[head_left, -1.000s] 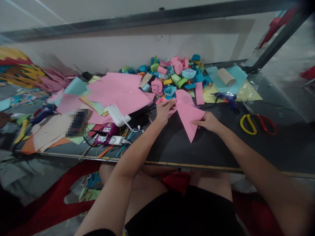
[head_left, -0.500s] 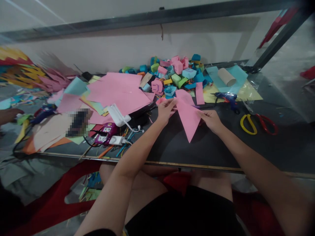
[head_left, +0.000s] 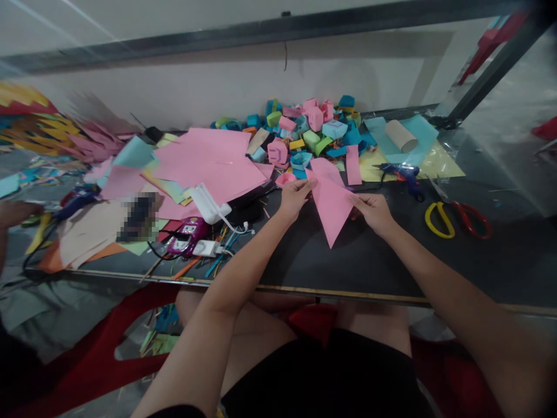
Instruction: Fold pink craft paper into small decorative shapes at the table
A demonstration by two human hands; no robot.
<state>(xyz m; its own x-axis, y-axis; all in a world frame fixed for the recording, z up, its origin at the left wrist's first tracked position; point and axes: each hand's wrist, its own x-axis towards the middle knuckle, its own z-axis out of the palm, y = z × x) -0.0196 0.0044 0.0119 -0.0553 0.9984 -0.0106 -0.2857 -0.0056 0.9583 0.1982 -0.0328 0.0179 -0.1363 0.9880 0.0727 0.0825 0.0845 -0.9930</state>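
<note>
A sheet of pink paper [head_left: 331, 206], its visible face a triangle with the point downward, is held up over the dark tabletop between both hands. My left hand [head_left: 296, 197] pinches its left edge between thumb and fingers. At the right edge, my right hand [head_left: 372, 210] grips the paper the same way. Behind it lie another pink piece [head_left: 328, 169] and a narrow pink strip [head_left: 353, 165]. A small pink paper ring [head_left: 286, 179] sits just beyond my left hand.
Folded paper pieces [head_left: 315, 119] are heaped by the wall. To the right are a glue gun [head_left: 402, 172], scissors [head_left: 440, 220] and a cardboard tube [head_left: 401, 136]. Leftward lie pink sheets [head_left: 209, 162], a white charger [head_left: 209, 203] and a purple power strip [head_left: 189, 237]. Another person's hand [head_left: 17, 213] is far left.
The lower tip of the pink paper has shifted slightly left and up. Both hands keep their hold. The other person's hand at far left has moved a little.
</note>
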